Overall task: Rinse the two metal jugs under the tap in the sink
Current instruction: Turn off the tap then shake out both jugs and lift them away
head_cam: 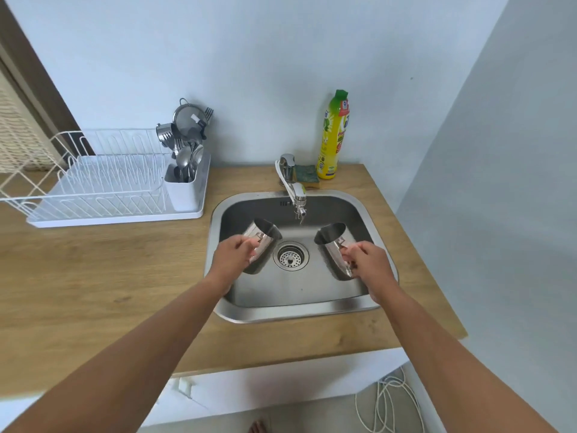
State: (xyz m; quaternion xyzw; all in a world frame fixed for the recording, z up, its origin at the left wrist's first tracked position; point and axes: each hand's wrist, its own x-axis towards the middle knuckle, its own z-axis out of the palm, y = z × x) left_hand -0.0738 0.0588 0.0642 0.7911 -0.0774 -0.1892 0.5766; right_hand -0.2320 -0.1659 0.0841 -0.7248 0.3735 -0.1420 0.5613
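Note:
Two shiny metal jugs hang over the steel sink [299, 310]. My left hand [232, 256] grips the handle of the left jug [263, 237], which tilts with its mouth up and to the right. My right hand [367, 260] holds the right jug [332, 245] by its handle, mouth tilted up and to the left. The tap [298, 198] stands at the sink's back rim, its spout between the two jugs and a little behind them. No water stream shows. The drain strainer [290, 255] lies between the jugs.
A white dish rack [103, 185] with a cutlery holder [184, 182] stands on the wooden counter [103, 276] to the left. A yellow dish soap bottle [332, 135] and a green sponge [307, 175] sit behind the tap. White cables [387, 401] lie on the floor.

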